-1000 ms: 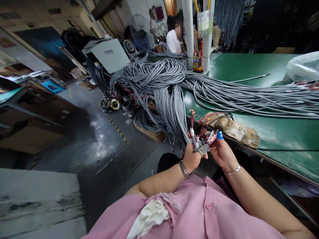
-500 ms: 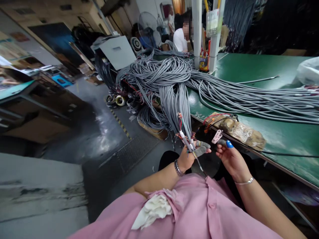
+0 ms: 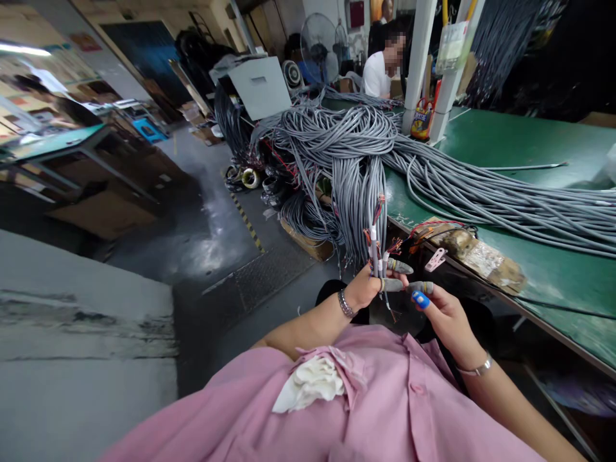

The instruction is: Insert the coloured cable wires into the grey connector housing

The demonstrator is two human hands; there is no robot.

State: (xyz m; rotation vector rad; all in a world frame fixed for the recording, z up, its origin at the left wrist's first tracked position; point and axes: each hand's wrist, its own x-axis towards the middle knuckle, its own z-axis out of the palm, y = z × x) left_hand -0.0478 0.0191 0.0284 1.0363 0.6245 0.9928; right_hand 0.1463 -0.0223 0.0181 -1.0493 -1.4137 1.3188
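My left hand (image 3: 366,290) is closed around a few grey cables (image 3: 374,242) with stripped ends showing thin coloured wires. Grey finger covers sit on its thumb and forefinger, which point right. One thin cable end with bare strands hangs below that hand. Close to those fingertips, my right hand (image 3: 446,316) has its grey-covered forefinger and blue-wrapped thumb nearly together. Whatever lies between them is too small to make out. A pink clothes peg (image 3: 436,259) is at the bench edge, just above the right hand.
A large heap of grey cables (image 3: 337,135) spills over the green bench (image 3: 510,138) and hangs off its near corner. A taped block (image 3: 481,256) lies along the bench edge with wires beside it. A person in white (image 3: 376,74) is behind the heap. Left is a grey cabinet (image 3: 86,321).
My right hand has come left and closer to my left hand's fingertips. The cables in my left hand now stand more upright. The whole view has swung a little to the left.
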